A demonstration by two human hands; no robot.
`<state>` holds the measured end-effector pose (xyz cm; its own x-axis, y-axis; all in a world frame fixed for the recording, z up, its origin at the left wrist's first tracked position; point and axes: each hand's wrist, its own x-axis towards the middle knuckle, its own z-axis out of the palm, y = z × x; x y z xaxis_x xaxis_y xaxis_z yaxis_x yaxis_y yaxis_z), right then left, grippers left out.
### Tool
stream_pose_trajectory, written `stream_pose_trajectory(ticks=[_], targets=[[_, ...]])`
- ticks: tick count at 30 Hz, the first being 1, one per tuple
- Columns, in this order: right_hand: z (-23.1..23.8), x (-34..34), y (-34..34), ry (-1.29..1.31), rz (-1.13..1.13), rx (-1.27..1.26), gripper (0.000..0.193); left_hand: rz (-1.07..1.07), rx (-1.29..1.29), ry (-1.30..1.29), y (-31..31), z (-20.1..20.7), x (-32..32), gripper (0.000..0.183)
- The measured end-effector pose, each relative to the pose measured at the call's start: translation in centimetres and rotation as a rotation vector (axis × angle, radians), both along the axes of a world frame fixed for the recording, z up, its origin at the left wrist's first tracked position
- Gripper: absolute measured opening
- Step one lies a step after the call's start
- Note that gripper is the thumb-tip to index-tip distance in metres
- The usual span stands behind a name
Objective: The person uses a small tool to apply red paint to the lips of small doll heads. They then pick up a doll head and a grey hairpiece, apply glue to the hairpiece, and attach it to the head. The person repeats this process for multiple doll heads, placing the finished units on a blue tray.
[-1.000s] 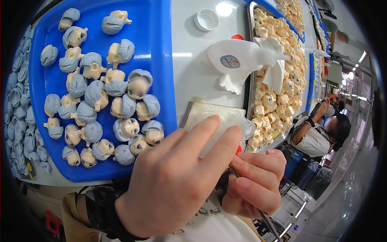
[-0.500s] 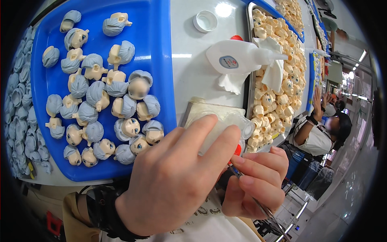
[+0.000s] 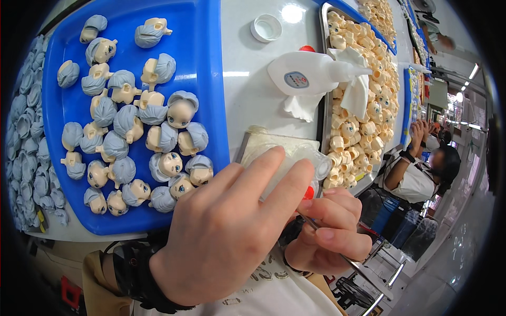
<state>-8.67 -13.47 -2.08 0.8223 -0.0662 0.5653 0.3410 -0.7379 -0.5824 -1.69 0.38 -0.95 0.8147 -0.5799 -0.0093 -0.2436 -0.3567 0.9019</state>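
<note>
While a blue tray (image 3: 211, 79) spans the left, the left hand (image 3: 221, 231) lies near, two fingers parted, grip unclear; just right, the right hand (image 3: 329, 231) is pinching. Beneath the left fingers is a clear plastic piece (image 3: 319, 166); between the right fingertips, a slim metal tool (image 3: 354, 266).

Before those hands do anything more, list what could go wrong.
The thin silver metal tool in the grip of the right hand could slip and jab the left hand, close beside it. The left hand might also nudge the small grey-haired plastic doll heads in the blue plastic tray at its side.
</note>
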Motion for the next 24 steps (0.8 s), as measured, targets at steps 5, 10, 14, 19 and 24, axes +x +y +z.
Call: stream_pose_trajectory(ticks=[5,10,14,19,24], targets=[[-0.1,0.0,-0.2,-0.040,0.016,-0.041,0.032,-0.016,-0.002,-0.009,-0.4,0.1,0.2,0.053],[-0.3,0.0,-1.0,-0.089,0.187,-0.075,0.031,0.044,-0.015,-0.050,-0.9,-0.3,0.4,0.054],[0.2,0.0,-0.9,-0.118,0.103,-0.052,0.028,0.016,-0.012,-0.022,-1.2,0.1,0.7,0.055],[0.8,0.6,-1.7,-0.024,0.015,-0.010,0.032,0.045,-0.016,-0.033,-1.6,-0.1,0.6,0.056],[1.4,0.5,-1.8,0.062,-0.006,-0.047,0.034,0.023,-0.035,-0.020,-1.9,-0.1,0.9,0.056]])
